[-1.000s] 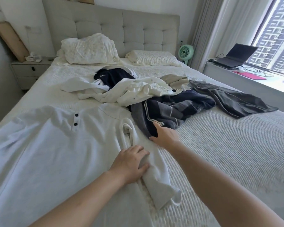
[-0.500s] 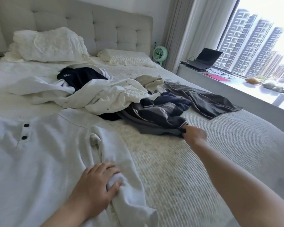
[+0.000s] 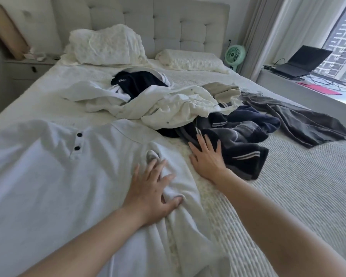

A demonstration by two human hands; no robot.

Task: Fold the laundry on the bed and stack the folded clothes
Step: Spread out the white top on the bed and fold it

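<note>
On the bed [image 3: 288, 196] I count two pillows [image 3: 106, 45] at its head, two black buttons [image 3: 79, 134] on one spread white shirt [image 3: 48, 186], one fan [image 3: 234, 54] and one laptop [image 3: 300, 64] beside it.

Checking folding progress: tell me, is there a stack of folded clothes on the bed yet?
No: the white shirt lies spread flat under the left hand, and the other clothes sit in a loose heap.
</note>
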